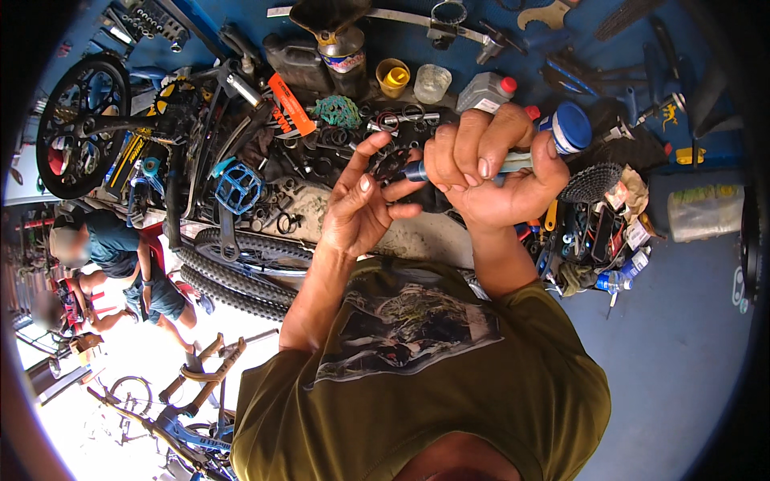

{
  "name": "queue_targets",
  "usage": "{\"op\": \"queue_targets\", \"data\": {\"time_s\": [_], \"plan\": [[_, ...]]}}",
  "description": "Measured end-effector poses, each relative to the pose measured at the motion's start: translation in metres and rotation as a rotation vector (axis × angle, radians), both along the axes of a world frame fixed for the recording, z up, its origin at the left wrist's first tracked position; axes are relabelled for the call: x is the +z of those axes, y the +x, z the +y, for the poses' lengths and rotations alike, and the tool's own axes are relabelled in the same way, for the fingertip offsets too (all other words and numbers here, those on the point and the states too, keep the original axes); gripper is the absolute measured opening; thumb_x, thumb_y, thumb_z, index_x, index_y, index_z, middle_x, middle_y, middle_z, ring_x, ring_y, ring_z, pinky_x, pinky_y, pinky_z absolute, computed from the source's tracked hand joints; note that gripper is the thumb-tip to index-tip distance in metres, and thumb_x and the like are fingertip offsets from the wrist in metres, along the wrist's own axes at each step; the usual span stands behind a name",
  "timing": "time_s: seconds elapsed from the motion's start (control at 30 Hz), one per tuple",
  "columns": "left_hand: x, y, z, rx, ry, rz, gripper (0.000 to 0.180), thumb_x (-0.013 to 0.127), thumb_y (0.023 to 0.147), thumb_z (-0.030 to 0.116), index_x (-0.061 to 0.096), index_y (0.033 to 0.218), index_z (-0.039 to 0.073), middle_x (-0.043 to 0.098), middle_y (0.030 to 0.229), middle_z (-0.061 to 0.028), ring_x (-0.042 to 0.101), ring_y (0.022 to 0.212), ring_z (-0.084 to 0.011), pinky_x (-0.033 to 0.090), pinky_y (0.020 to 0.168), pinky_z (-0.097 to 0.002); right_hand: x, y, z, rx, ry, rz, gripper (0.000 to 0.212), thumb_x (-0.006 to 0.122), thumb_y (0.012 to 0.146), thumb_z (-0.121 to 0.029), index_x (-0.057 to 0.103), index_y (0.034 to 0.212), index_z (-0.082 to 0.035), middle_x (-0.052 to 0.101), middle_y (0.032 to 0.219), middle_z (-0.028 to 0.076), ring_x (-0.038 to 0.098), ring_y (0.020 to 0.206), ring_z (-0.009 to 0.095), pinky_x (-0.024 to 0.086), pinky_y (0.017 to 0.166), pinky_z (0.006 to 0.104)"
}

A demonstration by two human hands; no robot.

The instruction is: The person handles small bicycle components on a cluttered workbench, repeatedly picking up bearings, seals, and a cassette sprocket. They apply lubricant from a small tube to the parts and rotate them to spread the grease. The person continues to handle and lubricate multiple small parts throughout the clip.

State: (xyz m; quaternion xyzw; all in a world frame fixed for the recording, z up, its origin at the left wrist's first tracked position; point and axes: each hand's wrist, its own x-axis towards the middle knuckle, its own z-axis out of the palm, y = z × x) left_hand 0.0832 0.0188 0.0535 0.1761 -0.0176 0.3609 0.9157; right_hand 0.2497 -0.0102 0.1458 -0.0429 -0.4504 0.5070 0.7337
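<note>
My right hand [497, 164] is closed round a slim tool with a translucent bluish handle [515, 163] and a dark blue collar. Its front end points toward my left hand [357, 208]; whether it is a screwdriver I cannot tell. My left hand is raised beside it, thumb and fingers apart. Something small and dark shows between its fingers and the tool, and I cannot make out whether the hand touches it. Just beyond my right hand is a tub with a blue lid [571, 128]. Below that hand sits a black cassette of sprockets [592, 183].
The cluttered bench holds a blue pedal [240, 188], a black crankset [84, 124], a green tangle [338, 112], a yellow cup [393, 78] and a grey bottle with a red cap [487, 92]. Tyres [233, 272] lean below. At left are another person [120, 248] and a bicycle [180, 429].
</note>
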Motion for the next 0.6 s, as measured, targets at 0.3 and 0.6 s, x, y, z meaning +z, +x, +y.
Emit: {"op": "queue_targets", "data": {"time_s": [0.3, 0.6], "plan": [[0.0028, 0.0012, -0.0056, 0.02, 0.032, 0.051, 0.076, 0.069, 0.094, 0.022, 0.026, 0.155, 0.005, 0.061, 0.125, -0.0183, 0.063, 0.115, -0.0307, 0.06, 0.081, -0.0403, 0.0002, -0.0046, 0.0018, -0.026, 0.03, -0.041, 0.058, 0.039, 0.101, -0.052, 0.05, 0.075, -0.002, 0.044, 0.063, 0.008, 0.039, 0.051, 0.017, 0.035, 0.048, 0.0319], [0.0024, -0.0001, -0.0059, 0.039, 0.072, 0.071, 0.069, 0.068, 0.095, 0.019, 0.033, 0.151, 0.001, 0.061, 0.125, -0.0188, 0.065, 0.112, -0.0304, 0.062, 0.08, -0.0395, -0.0013, -0.0075, 0.0003, -0.047, -0.008, -0.035, 0.056, 0.041, 0.1, -0.049, 0.051, 0.072, -0.001, 0.045, 0.062, 0.009, 0.039, 0.049, 0.017, 0.036, 0.048, 0.0326]]}}
